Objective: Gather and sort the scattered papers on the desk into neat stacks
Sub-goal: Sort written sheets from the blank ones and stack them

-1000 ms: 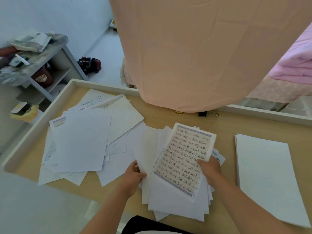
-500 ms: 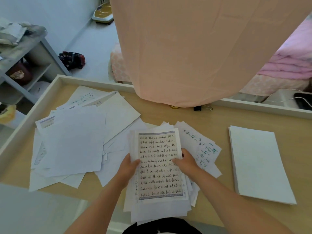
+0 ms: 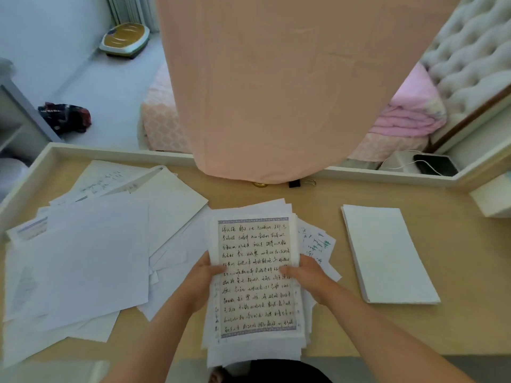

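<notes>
A sheaf [image 3: 255,272] is grasped by both sides at the front edge of the desk [image 3: 326,200], between the left hand [image 3: 203,277] and right hand [image 3: 307,275]. Its sheets are unevenly aligned; lower ones could be shed over that edge if the grip is slackened.

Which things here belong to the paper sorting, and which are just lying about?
Job: handwritten bordered page atop the white bundle, gripped by left hand and right hand; scattered white sheets at left; neat white stack at right.
Lying about: black binder clip; hanging peach cloth; dark bundle on the floor.
</notes>
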A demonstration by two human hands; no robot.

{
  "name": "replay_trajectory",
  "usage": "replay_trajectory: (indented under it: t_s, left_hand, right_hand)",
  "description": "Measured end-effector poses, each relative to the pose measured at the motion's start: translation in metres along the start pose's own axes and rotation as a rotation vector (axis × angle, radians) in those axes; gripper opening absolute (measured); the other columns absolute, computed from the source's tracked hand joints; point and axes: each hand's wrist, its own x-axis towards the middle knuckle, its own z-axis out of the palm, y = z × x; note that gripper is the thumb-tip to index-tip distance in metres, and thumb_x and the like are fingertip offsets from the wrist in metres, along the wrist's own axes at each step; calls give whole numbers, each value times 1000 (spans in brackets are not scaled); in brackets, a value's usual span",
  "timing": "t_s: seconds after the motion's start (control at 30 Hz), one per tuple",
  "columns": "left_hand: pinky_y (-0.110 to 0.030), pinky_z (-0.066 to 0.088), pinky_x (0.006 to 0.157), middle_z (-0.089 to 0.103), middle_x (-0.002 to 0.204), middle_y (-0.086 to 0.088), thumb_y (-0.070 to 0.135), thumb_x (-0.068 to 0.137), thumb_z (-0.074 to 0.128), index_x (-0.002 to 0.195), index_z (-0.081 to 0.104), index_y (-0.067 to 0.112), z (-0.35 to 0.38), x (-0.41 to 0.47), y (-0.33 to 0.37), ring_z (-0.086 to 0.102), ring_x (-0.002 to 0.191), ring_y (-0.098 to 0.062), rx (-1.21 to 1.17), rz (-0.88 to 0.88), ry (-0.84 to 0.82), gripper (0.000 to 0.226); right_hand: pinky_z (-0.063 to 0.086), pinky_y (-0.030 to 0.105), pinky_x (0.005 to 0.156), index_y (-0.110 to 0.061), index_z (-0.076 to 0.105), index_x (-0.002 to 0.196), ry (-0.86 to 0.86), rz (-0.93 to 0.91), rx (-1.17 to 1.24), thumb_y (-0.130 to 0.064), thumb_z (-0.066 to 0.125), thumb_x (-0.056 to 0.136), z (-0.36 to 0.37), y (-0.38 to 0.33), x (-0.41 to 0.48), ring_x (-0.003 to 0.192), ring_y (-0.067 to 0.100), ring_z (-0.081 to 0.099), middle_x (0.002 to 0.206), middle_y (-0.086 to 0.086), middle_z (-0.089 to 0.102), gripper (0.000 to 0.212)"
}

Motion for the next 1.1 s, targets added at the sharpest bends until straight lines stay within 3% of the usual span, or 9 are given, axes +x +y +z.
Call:
replay_trajectory:
  t_s: [0.1, 0.17, 0.27, 0.37, 0.5, 0.63, 0.8, 1.0, 1.1]
  left_hand:
    - [-45, 57, 86, 66, 123, -9, 0, 94, 53, 131, 50, 19, 23, 17, -3, 67, 105, -28, 250, 45, 70, 42]
    - [-30, 51, 90, 58, 130, -3, 5, 95, 53, 140, 42, 17, 31, 30, -10, 60, 112, -17, 649, 186, 164, 48]
    - [-34, 30, 115, 34, 156, -4, 14, 96, 50, 150, 33, 17, 22, 45, -25, 29, 143, -23, 1386, 404, 237, 57]
    - [-42, 5, 122, -2, 165, -5, 36, 97, 51, 156, 15, 16, 10, 49, -39, -5, 152, -28, 1753, 310, 171, 71]
    - [-41, -17, 117, -21, 162, -4, 47, 99, 42, 157, -2, 19, 9, 43, -55, -23, 148, -27, 1868, 294, 47, 78]
    - [-37, 7, 123, 2, 165, 4, 25, 103, 38, 157, 15, 20, 19, 40, -50, -1, 152, -19, 1720, 308, 25, 59]
    - [-21, 7, 118, 13, 164, 3, 23, 98, 55, 156, 18, 18, 20, 34, -44, 12, 151, -16, 1480, 343, 17, 70]
    - [-55, 12, 118, -2, 165, -7, 59, 85, 62, 157, 12, 27, -1, 31, -58, -1, 151, -35, 1681, 193, 382, 94]
    - [-56, 34, 111, 21, 161, -14, 47, 88, 65, 154, 28, 16, -11, 29, -65, 20, 148, -40, 1711, 188, 412, 82]
  right_hand:
    - [53, 35, 85, -14, 66, 113, 107, 14, -8, -18, 72, 89, -13, 11, -5, 104, 22, 65, 112, 4, 71, 26]
    - [55, 43, 90, -16, 66, 114, 200, 68, 77, -14, 69, 90, -25, 22, -6, 101, 23, 66, 111, 5, 71, 23]
    - [57, 49, 88, -12, 67, 115, 302, 195, 239, -9, 68, 92, -43, 43, -2, 96, 28, 69, 105, 8, 73, 24]
    - [58, 54, 85, -7, 66, 117, 320, 266, 357, -8, 69, 90, -54, 58, 8, 95, 33, 70, 105, 12, 72, 27]
    - [58, 44, 81, -11, 65, 114, 363, 260, 342, -10, 65, 92, -39, 55, 27, 94, 28, 67, 103, 7, 70, 22]
    - [57, 38, 73, -27, 61, 110, 532, 285, 82, -16, 57, 79, -20, 41, 47, 92, 28, 60, 101, 4, 63, 33]
    - [55, 34, 67, -28, 52, 119, 466, 290, 254, -8, 61, 78, -23, 31, 55, 91, 26, 62, 103, 2, 63, 47]
    - [56, 36, 67, -12, 65, 109, 398, 238, 215, -2, 66, 87, -32, 33, 55, 82, 24, 65, 94, 4, 69, 24]
    - [47, 26, 53, -13, 62, 107, 446, 192, 114, -3, 62, 90, -38, 42, 53, 71, 15, 59, 85, -1, 63, 20]
